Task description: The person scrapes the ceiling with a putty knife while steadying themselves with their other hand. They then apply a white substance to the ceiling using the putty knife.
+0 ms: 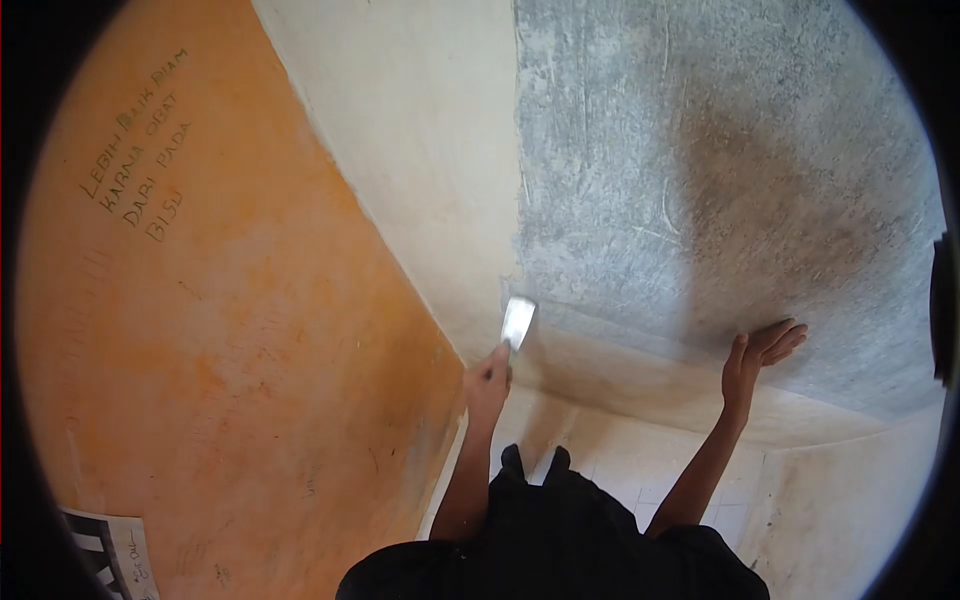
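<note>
My left hand (488,382) is closed around the handle of a putty knife (518,322). Its shiny metal blade points upward at the lower left corner of a rough grey area (610,180) on the wall, where it borders the cream paint (430,150). Farther right, my right hand (765,352) rests with fingers stretched out over the lower part of the grey surface, and it holds nothing. Most of the putty knife's handle is hidden in my left fist.
An orange wall (230,350) with handwriting meets the cream wall in a corner on the left. A black-and-white printed sheet (115,555) shows at lower left. Below lie pale floor tiles (730,515). A dark object (942,310) stands at the right edge.
</note>
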### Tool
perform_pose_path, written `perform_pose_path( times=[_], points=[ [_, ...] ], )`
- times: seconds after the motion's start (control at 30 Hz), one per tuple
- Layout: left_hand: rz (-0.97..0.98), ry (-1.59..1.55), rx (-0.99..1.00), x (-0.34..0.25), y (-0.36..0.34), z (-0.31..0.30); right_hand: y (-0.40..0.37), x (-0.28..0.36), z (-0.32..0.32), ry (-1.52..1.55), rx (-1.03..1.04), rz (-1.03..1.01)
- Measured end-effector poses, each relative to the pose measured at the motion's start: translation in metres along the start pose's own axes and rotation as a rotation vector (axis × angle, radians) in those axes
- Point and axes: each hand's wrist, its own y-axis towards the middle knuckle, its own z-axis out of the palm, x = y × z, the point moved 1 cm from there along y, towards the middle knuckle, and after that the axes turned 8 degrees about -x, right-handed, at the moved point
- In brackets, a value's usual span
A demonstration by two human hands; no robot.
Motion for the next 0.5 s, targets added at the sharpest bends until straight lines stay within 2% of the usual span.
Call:
perform_pose_path(
  times=[0.03,0.07,0.13,0.23,0.33,0.37,0.43,0.5],
  points=[
    [-0.019,0.016,0.013,-0.002,0.010,0.008,-0.002,0.000,-0.001,0.029,0.025,-0.022],
    [-0.120,0.029,0.040,-0.021,0.019,0.014,-0.004,-0.001,0.001,0.028,0.040,-0.022],
    [-0.016,-0.221,0.043,-0.066,0.021,0.026,-0.002,-0.004,0.010,0.013,-0.013,0.025],
    [-0.005,-0.146,0.024,-0.071,0.013,0.017,-0.002,-0.006,0.010,0.025,-0.010,0.008],
    [0.002,-0.145,-0.028,0.015,0.004,0.009,-0.004,-0.015,0.011,0.042,0.016,0.019],
    [0.006,-0.148,-0.026,0.007,0.008,0.013,0.000,-0.014,0.011,0.043,0.010,0.019],
    [-0.108,-0.026,0.020,-0.012,0.012,0.013,-0.002,-0.008,0.008,0.035,0.023,0.016],
    [-0.115,-0.072,0.020,-0.009,0.006,0.009,-0.008,-0.009,0.006,0.029,0.025,0.005]
  ],
)
